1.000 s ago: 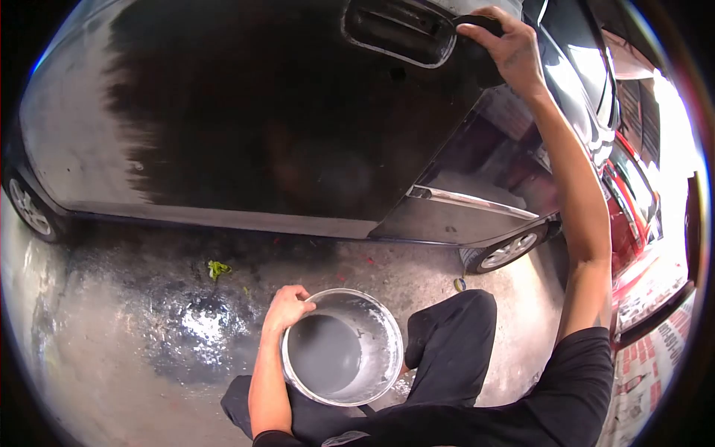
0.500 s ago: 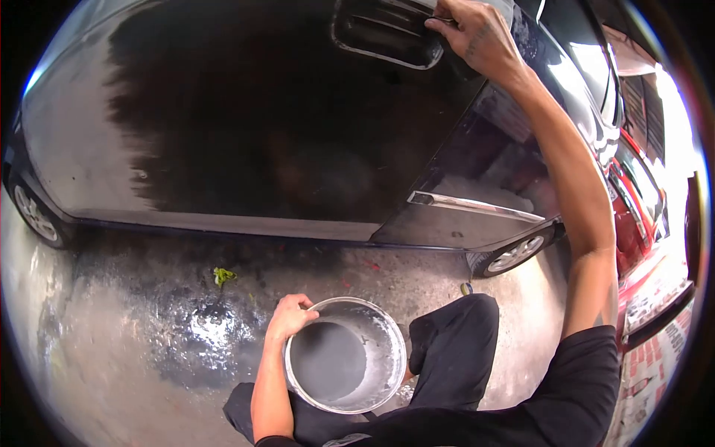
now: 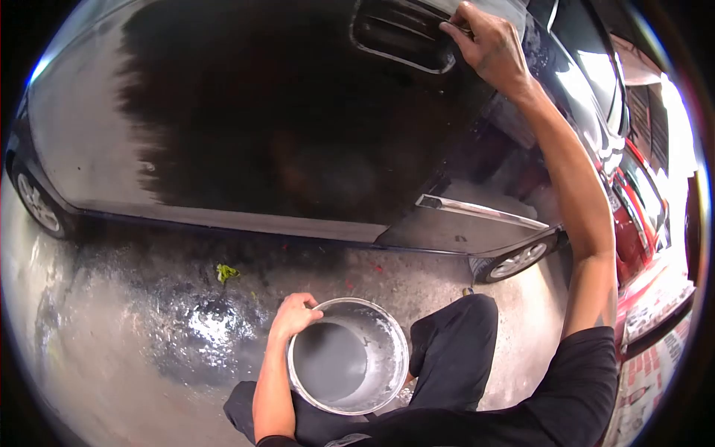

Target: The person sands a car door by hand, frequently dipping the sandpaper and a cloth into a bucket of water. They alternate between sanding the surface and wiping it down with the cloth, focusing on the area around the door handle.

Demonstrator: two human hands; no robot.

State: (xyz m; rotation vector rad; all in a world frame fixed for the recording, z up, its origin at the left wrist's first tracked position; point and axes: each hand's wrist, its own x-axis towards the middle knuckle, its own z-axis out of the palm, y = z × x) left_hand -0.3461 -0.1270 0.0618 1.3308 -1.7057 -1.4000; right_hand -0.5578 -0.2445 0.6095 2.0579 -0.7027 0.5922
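My left hand (image 3: 296,316) grips the upper left rim of a round bucket (image 3: 389,328) that holds grey liquid. The bucket rests between my legs, below the car. Up at the top right, my right hand (image 3: 488,46) is pinched at the right edge of the door handle recess (image 3: 402,33). Whatever its fingers hold is too small and hidden to name. Around the recess, the dark car door (image 3: 246,112) looks wet and black in the middle, with dull grey (image 3: 74,149) to its left.
A trim strip (image 3: 484,211) runs along the lower panel above a wheel (image 3: 519,261). Another wheel (image 3: 37,203) shows at far left. A yellow-green scrap (image 3: 226,273) lies on the wet floor (image 3: 149,335). A red car (image 3: 633,223) stands at right.
My right hand has shifted slightly right and down in view, and the car also appears a little further right. My left hand still grips the bucket rim.
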